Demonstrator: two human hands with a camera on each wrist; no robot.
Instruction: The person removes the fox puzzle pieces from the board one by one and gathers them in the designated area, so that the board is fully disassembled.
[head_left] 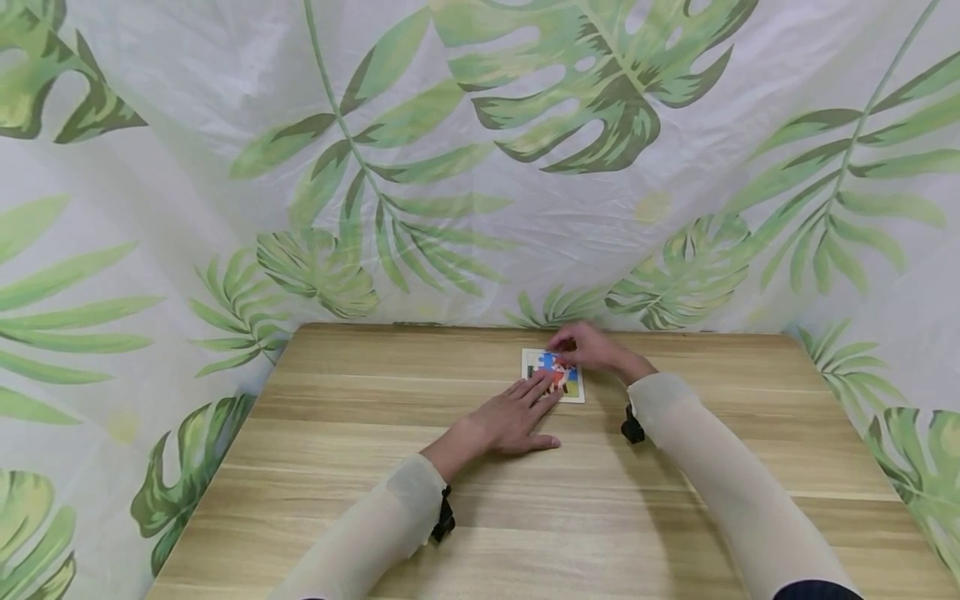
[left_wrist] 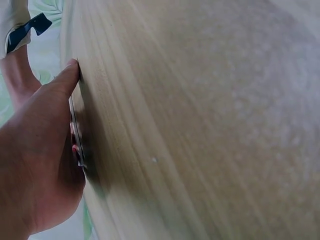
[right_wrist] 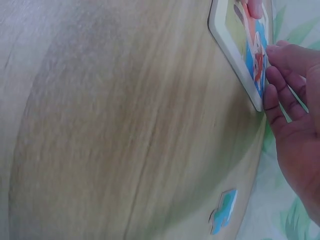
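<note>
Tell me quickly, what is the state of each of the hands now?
Left hand: open, straight fingers resting on the puzzle board.
Right hand: open, fingertips touching the puzzle board, holding nothing.

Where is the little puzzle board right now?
In the head view the puzzle board lies on the wooden table near its far edge, slightly right of centre, with the left hand and right hand touching it.

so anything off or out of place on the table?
One loose puzzle piece lies on the table apart from the puzzle board, near the table edge by the right hand. The board itself lies flat, with the left hand resting fingers on it. Nothing looks spilled or damaged.
</note>
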